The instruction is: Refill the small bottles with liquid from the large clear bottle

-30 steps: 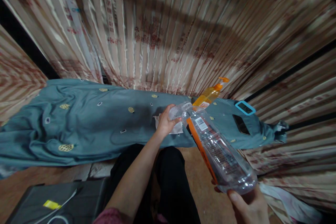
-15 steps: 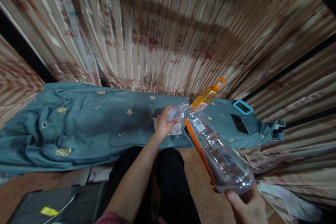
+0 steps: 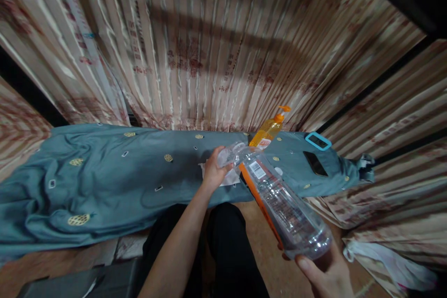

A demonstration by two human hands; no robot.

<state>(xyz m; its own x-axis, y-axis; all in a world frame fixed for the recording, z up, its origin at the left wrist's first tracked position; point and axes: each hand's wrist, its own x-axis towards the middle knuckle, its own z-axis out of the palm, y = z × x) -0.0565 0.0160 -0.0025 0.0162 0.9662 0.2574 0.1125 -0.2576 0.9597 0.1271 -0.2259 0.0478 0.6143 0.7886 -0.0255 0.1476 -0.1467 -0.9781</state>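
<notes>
Over the blue-grey patterned cloth (image 3: pixel 104 181) that is covering the low surface, a clear plastic bottle with an orange label strip (image 3: pixel 279 200) is lying tilted in mid-air, its neck pointing away from the camera and its base nearest the lens; the right hand (image 3: pixel 328 274) is cupping that base from below, fingers curled around it, though most of the hand is cut off by the lower edge; the left hand (image 3: pixel 213 172) is closing on the bottle's neck, fingers wrapped round the mouth, and whether a cap is sitting there is hard to make out behind the clear plastic; a white crumpled tissue (image 3: pixel 230 178) is lying on the cloth just under that hand, partly hidden by it; an orange pump bottle (image 3: pixel 268 131) is leaning beyond, near a striped beige curtain (image 3: pixel 209 46); a dark phone (image 3: pixel 314 163) and a blue-rimmed rectangular item (image 3: pixel 317 141) are resting farther right, their details too small to read.
</notes>
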